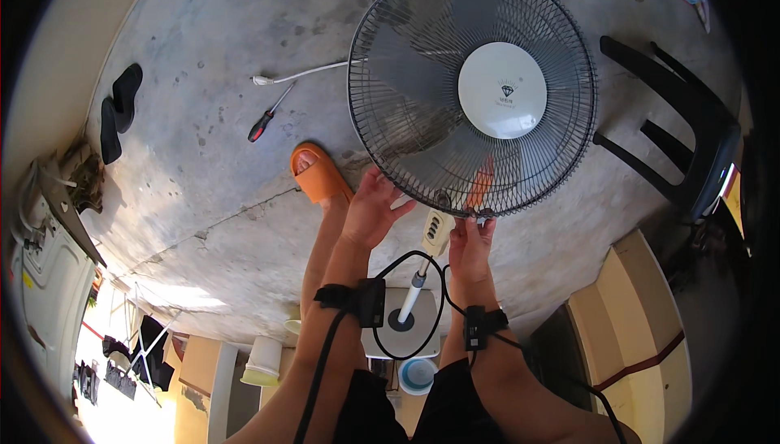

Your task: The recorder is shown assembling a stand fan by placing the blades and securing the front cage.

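A standing fan's round dark wire grille (406, 135) with a white centre cap (502, 90) fills the upper middle, grey blades showing through it. My left hand (374, 212) is at the grille's lower left rim, fingers and thumb spread apart, the fingertips partly behind the wires. At the bottom rim, my right hand (471, 253) pinches the edge of the grille between thumb and fingers. Between my hands is the fan's cream control box (437, 231) with a row of dark buttons. Below it, a white pole (412, 302) runs down to a pale square base (382, 302).
A red-and-black screwdriver (261, 125) and a white plug (262, 81) with its cord lie on the concrete floor. A black plastic stool (691, 123) lies tipped over at right. Black shoes (122, 107) are by the left wall. A blue bowl (418, 375) sits near my legs. Black cables hang from my wrists.
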Tool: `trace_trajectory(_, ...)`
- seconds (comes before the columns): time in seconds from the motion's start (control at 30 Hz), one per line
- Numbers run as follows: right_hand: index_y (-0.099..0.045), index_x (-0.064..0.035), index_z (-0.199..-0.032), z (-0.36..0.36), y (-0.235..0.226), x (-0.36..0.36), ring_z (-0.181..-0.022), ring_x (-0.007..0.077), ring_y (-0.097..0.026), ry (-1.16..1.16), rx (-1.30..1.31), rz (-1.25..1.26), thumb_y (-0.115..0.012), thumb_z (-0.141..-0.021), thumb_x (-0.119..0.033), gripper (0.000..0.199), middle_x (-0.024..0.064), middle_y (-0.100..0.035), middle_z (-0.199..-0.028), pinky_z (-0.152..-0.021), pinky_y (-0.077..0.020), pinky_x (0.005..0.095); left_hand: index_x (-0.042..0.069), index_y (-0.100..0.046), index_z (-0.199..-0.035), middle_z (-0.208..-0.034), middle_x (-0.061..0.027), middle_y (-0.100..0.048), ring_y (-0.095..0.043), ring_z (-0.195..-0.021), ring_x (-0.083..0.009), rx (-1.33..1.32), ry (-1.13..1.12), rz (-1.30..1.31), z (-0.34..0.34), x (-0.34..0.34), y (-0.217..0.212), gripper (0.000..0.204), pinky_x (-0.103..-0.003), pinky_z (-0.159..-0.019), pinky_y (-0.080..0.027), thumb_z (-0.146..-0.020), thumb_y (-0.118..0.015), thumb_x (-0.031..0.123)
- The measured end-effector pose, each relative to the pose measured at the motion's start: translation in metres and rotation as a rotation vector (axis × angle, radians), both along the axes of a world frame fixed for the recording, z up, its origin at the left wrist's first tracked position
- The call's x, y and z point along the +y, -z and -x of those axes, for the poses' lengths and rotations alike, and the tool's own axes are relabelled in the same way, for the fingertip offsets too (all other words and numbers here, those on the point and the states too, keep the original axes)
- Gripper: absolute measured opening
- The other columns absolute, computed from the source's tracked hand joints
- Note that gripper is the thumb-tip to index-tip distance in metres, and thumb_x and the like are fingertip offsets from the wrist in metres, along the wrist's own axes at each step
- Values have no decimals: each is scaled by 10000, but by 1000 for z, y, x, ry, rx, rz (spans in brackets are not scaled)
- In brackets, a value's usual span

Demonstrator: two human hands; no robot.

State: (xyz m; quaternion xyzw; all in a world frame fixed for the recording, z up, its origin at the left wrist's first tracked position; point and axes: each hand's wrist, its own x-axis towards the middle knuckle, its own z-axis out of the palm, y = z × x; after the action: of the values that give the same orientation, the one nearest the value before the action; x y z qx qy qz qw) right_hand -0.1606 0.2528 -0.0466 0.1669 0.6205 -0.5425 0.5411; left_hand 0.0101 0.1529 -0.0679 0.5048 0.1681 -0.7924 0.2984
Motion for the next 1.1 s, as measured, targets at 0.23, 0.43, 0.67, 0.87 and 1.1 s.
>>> trace_trajectory(0.23,-435,-198,-1157,4,2,3,-949,121,-592,-49,-31,12,-507,-905,-28,313,-15,-577,-1086,-545,-414,191,177,-442,-1217,-1208,-19,-520,-497,-1101,-206,198,-59,-11,-7,32,23,302,-469,-873,-437,-929,-517,224)
trace_trajectory(0.43,-442,-195,-1167,6,0,1,-970,131,-595,-61,-47,7,-516,-897,-16,333,-4,-572,-1107,-528,-432,184,183,-456,-1205,-1156,-16,-557,-518,-1013,-196,235,-137,-9,9,36,19,331,-398,-763,-438,-927,-497,357)
trace_trajectory(0.67,-467,-186,-1129,4,1,2,-970,146,-596,-45,-64,-31,-504,-894,10,309,6,-581,-1078,-528,-429,195,152,-521,-1134,-1083,-17,-602,-560,-940,-190,265,-293,48,21,47,31,299,-349,-721,-445,-936,-470,369)
trace_trajectory(0.87,-471,-169,-1126,3,0,1,-965,144,-595,-55,-52,-24,-498,-889,27,309,10,-585,-1061,-528,-423,195,74,-531,-1068,-1005,-50,-615,-582,-889,-171,-21,-355,4,29,42,22,232,-322,-770,-499,-938,-503,264)
trace_trajectory(1.1,-498,-120,-1056,6,-6,-7,-865,124,-574,-35,-32,-55,-467,-887,48,240,65,-601,-1032,-551,-398,218,36,-552,-1017,-899,-53,-596,-568,-800,-131,-335,-220,-40,34,37,4,168,-296,-749,-488,-912,-555,168)
